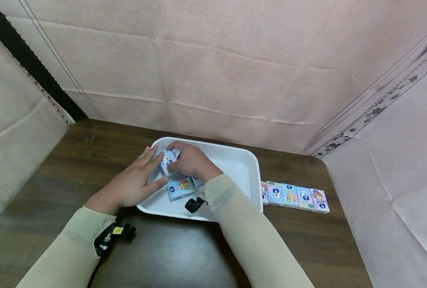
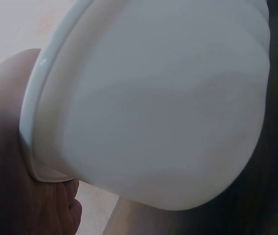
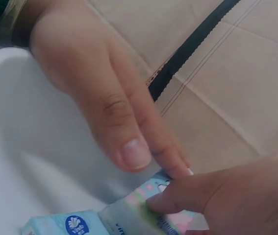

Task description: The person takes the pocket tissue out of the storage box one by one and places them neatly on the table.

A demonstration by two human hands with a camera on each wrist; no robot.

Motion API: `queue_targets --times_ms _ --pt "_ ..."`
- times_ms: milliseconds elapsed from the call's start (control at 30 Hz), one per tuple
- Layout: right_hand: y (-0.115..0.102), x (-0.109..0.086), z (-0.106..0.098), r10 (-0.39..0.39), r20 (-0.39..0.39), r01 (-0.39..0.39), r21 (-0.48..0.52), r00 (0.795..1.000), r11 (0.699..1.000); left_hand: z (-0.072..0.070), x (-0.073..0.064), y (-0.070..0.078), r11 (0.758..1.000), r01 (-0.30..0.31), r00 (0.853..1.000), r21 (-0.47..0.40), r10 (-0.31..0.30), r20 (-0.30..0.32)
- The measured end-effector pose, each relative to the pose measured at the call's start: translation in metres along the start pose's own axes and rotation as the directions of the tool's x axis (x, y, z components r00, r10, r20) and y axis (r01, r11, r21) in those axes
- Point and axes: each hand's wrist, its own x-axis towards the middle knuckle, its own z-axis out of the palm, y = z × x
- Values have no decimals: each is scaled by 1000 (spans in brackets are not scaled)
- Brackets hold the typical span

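Observation:
A white tray (image 1: 235,160) stands on the table with several small tissue packs inside its left half. My right hand (image 1: 195,162) reaches in and pinches a pastel tissue pack (image 1: 166,160) near the left wall; the right wrist view shows its thumb on that tissue pack (image 3: 139,208). My left hand (image 1: 135,182) lies across the tray's left rim with fingers extended, fingertips beside the same pack. Just below, a blue tissue pack (image 1: 180,189) lies flat, and another tissue pack (image 1: 197,181) is partly hidden by my right wrist. In the left wrist view the tray's outer wall (image 2: 163,112) fills most of the picture.
Right of the tray, several tissue packs (image 1: 290,195) lie side by side in a row on the brown wooden table (image 1: 155,256), the nearest partly behind the tray. Pale cloth (image 1: 213,72) hangs behind and at both sides.

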Motion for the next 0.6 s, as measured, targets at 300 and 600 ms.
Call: queue_targets --times_ms 300,600 --pt "5 -14 -11 -32 13 33 -122 999 992 -1 0 -1 1000 9 1000 10 -10 9" --pt "19 -50 -32 -72 -39 68 -101 997 993 -3 -2 3 999 36 999 11 -36 28"
